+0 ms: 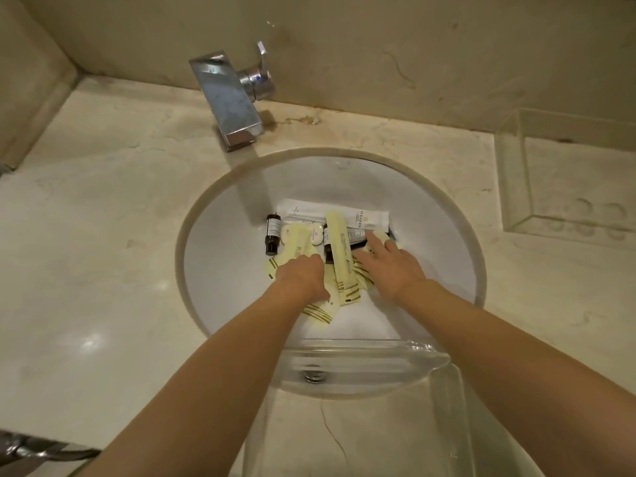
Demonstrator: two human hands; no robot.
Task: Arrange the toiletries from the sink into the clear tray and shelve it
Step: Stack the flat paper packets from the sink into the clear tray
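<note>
- Several toiletries lie heaped in the middle of the round white sink (220, 270): pale yellow sachets (340, 249) with gold stripes, white packets (364, 216) at the far side, and a small dark bottle (272, 234) lying at the left edge of the heap.
- Both hands are down in the heap. The left hand (303, 273) rests on the yellow sachets at the near left, its fingers curled under and closed around them; exactly how many it holds cannot be told.
- The right hand (389, 265) lies flat on the right side of the heap, fingers spread apart and pointing far-left, touching a dark tube and sachets without clamping anything.
- One long yellow sachet stands out between the two hands, unheld.
- A clear tray (516, 187) sits on the marble counter (103, 235) to the far right of the sink, well apart from both hands.
- Another clear piece (444, 401) overlaps the near rim of the sink, between the forearms.
- A chrome faucet (230, 98) juts from the far wall.
</note>
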